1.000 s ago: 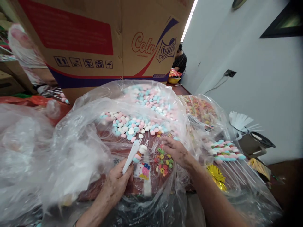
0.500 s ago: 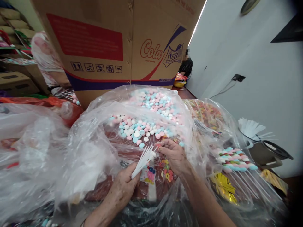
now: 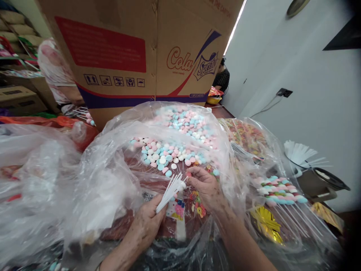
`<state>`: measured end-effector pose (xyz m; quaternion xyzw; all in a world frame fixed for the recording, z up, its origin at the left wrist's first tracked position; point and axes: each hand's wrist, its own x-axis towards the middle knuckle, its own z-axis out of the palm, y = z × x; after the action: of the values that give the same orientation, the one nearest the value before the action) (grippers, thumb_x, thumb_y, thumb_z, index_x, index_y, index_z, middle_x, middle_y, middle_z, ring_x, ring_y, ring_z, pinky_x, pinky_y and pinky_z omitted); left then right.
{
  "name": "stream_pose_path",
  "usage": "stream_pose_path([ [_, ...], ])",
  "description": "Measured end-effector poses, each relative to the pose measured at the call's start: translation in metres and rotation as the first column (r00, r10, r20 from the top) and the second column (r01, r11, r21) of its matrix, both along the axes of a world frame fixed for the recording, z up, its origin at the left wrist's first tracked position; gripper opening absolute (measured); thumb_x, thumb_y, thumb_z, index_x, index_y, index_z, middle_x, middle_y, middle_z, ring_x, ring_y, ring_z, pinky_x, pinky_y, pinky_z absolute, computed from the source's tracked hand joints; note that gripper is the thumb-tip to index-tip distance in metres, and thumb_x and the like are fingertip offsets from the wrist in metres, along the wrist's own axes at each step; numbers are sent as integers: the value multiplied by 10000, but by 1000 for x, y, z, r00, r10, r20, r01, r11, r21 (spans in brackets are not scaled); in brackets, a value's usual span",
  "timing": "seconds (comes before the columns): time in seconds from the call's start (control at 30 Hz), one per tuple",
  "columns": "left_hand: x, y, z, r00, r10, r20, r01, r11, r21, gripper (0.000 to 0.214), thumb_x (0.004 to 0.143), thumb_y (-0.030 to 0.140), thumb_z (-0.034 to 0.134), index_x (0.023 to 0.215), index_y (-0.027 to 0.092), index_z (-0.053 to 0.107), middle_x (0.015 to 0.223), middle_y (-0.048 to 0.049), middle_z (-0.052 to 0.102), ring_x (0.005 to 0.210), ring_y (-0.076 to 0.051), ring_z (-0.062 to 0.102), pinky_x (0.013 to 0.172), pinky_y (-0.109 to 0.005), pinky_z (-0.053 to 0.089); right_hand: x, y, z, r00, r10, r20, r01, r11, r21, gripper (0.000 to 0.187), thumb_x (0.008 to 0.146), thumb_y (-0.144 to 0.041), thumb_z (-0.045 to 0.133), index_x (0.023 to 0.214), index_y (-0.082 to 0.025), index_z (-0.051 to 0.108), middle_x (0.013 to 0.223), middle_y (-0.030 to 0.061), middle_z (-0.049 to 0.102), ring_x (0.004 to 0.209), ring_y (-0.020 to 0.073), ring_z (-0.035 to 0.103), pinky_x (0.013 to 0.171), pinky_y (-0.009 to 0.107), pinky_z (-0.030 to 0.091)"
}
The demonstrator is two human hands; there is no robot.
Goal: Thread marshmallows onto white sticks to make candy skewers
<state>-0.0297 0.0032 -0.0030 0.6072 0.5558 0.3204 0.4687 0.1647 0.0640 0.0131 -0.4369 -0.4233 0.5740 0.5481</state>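
My left hand (image 3: 149,218) is closed around a fan of thin white sticks (image 3: 169,194), their tips pointing up and away. At the tip of one stick sits a whitish candy (image 3: 182,185). My right hand (image 3: 205,186) pinches a small reddish gummy candy (image 3: 188,174) beside the stick tips; whether the stick enters it I cannot tell. Below the right hand lie colourful gummy rings (image 3: 199,207). Just beyond both hands, pink, blue and white marshmallow-like candies (image 3: 162,155) spill from a clear plastic bag (image 3: 113,145). A printed label (image 3: 176,209) shows between my wrists.
A large cardboard carton (image 3: 113,45) stands behind the bag. To the right are finished candy skewers (image 3: 282,190), gold foil strips (image 3: 266,222), a bag of gummies (image 3: 245,135) and a container of white sticks (image 3: 300,154). Two people (image 3: 58,71) are partly visible behind the carton.
My right hand has shifted very slightly left with the reddish candy still pinched. The left hand and its sticks have hardly moved.
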Motion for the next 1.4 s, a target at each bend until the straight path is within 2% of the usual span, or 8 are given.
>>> stream_pose_path([
  [0.3, -1, 1, -3, 1000, -3, -3, 4, 999, 34, 300, 897, 383, 436, 656, 221, 513, 567, 58, 471, 556, -147, 438, 556, -243, 331, 10, -7, -5, 870, -103, 481, -91, 928, 362, 156, 837, -254, 638, 941, -244, 755, 958, 28, 710, 909, 173, 634, 842, 296, 487],
  [0.7, -2, 0, -4, 1000, 21, 20, -22, 999, 24, 314, 889, 431, 447, 699, 215, 572, 564, 50, 492, 543, -156, 450, 545, -254, 346, -4, -20, -1, 843, -34, 537, -218, 891, 399, 223, 891, -261, 575, 1010, -247, 763, 900, 28, 698, 817, 151, 645, 739, 271, 509],
  [0.83, -4, 0, -6, 995, 73, 65, -77, 995, 63, 368, 877, 433, 474, 582, 218, 520, 543, 45, 494, 525, -144, 439, 525, -245, 337, 13, 3, 12, 835, -5, 551, -164, 952, 258, 343, 909, -340, 541, 1207, -224, 667, 969, 42, 711, 827, 177, 665, 733, 306, 524],
  [0.9, -5, 0, -8, 988, 118, 104, -125, 990, 66, 365, 867, 430, 490, 573, 217, 522, 523, 50, 483, 504, -138, 437, 507, -238, 334, 19, 22, 20, 721, -117, 683, -78, 966, 248, 336, 926, -337, 505, 1195, -201, 654, 1002, 59, 702, 849, 188, 660, 758, 316, 517],
  [1.03, -5, -1, -12, 959, 196, 204, -207, 978, 34, 355, 850, 450, 504, 577, 224, 526, 441, 73, 427, 416, -126, 388, 432, -229, 291, 12, 54, 24, 46, -100, 994, -186, 977, 106, 226, 911, -173, 489, 1006, -200, 692, 1048, 89, 655, 932, 203, 625, 812, 298, 467],
  [1.13, -5, -1, -14, 938, 244, 246, -252, 968, -1, 367, 844, 481, 510, 578, 229, 520, 401, 86, 404, 365, -117, 358, 390, -226, 258, 0, 63, 13, -153, -72, 986, -180, 983, 43, 273, 879, -72, 455, 1009, -188, 665, 1086, 135, 618, 929, 228, 602, 772, 306, 449],
  [1.27, -5, 0, -14, 923, 295, 248, -299, 954, -24, 355, 816, 484, 531, 576, 223, 531, 414, 77, 449, 358, -115, 377, 384, -227, 268, -7, 64, -1, -140, -137, 981, -234, 967, 102, 263, 869, -71, 433, 1018, -175, 624, 1072, 140, 613, 940, 240, 568, 792, 318, 427],
  [1.4, -4, 0, -10, 923, 304, 236, -308, 951, -24, 345, 805, 476, 530, 574, 221, 537, 399, 78, 445, 356, -118, 384, 391, -230, 271, -8, 70, -2, 139, -164, 977, -352, 914, 204, 273, 875, -149, 458, 1091, -199, 616, 1001, 69, 625, 906, 203, 562, 808, 295, 430],
])
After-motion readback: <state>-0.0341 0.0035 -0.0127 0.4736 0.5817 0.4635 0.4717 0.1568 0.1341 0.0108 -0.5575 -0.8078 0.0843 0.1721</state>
